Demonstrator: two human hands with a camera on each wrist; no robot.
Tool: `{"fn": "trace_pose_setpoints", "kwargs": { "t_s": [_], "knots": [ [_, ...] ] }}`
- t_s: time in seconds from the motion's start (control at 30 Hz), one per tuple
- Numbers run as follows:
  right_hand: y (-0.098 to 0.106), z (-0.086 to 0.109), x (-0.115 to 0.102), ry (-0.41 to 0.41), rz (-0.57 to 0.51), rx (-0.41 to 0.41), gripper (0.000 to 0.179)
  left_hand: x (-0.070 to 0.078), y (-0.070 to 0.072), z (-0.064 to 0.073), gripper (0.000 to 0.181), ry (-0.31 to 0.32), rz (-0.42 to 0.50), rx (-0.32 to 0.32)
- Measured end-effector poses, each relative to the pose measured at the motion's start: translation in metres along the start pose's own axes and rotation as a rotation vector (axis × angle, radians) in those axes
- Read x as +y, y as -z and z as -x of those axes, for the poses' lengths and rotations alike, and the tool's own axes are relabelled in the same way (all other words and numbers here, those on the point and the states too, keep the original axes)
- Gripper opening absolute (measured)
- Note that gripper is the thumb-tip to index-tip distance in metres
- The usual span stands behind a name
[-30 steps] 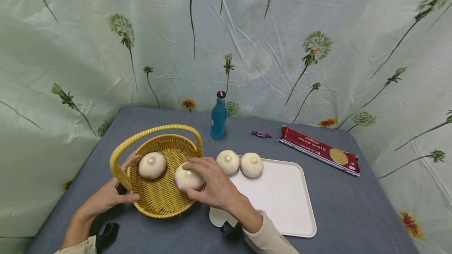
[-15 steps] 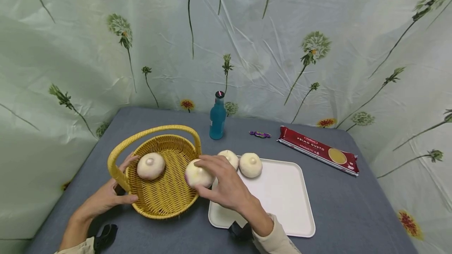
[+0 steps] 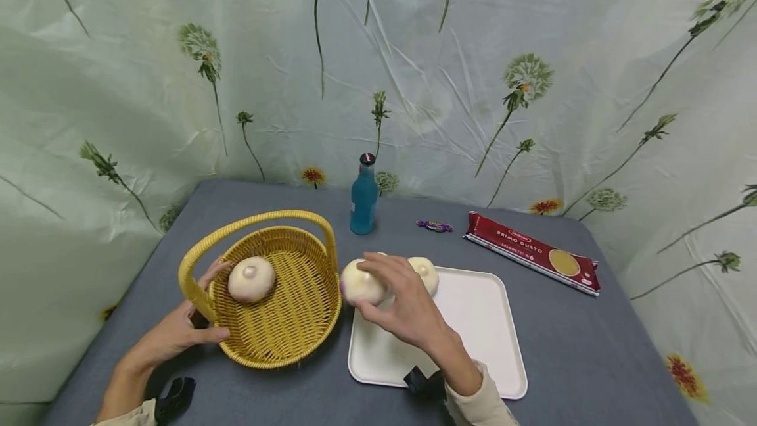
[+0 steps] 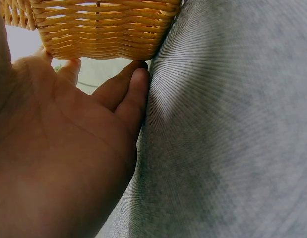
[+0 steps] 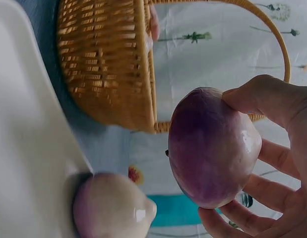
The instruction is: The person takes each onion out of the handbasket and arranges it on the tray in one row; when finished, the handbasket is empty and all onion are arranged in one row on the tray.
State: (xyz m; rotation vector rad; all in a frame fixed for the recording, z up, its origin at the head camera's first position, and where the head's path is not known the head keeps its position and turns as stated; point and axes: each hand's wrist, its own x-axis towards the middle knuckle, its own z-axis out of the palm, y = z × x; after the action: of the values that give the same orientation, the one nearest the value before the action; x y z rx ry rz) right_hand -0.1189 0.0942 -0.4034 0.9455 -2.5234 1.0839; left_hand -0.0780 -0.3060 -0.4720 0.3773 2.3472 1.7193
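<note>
My right hand [image 3: 408, 301] grips a purple-and-white turnip [image 3: 362, 283] between thumb and fingers. It is raised over the left end of the white tray [image 3: 473, 327], just right of the yellow wicker basket [image 3: 284, 347]. In the right wrist view the turnip's purple side [image 5: 198, 144] faces the camera. With thumb and fingers spread along the basket's left side, my left hand [image 3: 177, 331] holds it by the rim below the handle. One turnip [image 3: 251, 279] lies inside the basket. Another turnip [image 3: 424, 273] sits at the tray's back edge; a further one is mostly hidden behind my right hand.
A blue bottle [image 3: 363, 199] stands at the back of the grey table [image 3: 568, 347]. To its right lie a purple-wrapped candy [image 3: 434, 225] and a red spaghetti packet [image 3: 532, 254]. A flowered curtain [image 3: 437, 84] hangs behind the table.
My right hand has carried the turnip right, out of the basket and over the tray's left end. My left hand stays on the basket, and the other turnip is still inside.
</note>
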Motion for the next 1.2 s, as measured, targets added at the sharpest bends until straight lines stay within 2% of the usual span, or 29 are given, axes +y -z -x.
{"fn": "trace_pose_setpoints", "kwargs": {
  "t_s": [0.37,0.77,1.2],
  "knots": [
    [0.015,0.008,0.019,-0.037,0.078,0.012,0.051,-0.001,0.001,0.001,0.103,-0.024,-0.001,-0.005],
    [0.03,0.014,0.036,-0.089,0.093,0.044,0.048,0.002,0.0,0.0,0.102,-0.018,-0.002,-0.004],
    [0.048,0.02,0.055,-0.172,0.108,0.056,0.046,-0.002,0.001,0.001,0.103,-0.06,0.005,-0.02]
  ]
}}
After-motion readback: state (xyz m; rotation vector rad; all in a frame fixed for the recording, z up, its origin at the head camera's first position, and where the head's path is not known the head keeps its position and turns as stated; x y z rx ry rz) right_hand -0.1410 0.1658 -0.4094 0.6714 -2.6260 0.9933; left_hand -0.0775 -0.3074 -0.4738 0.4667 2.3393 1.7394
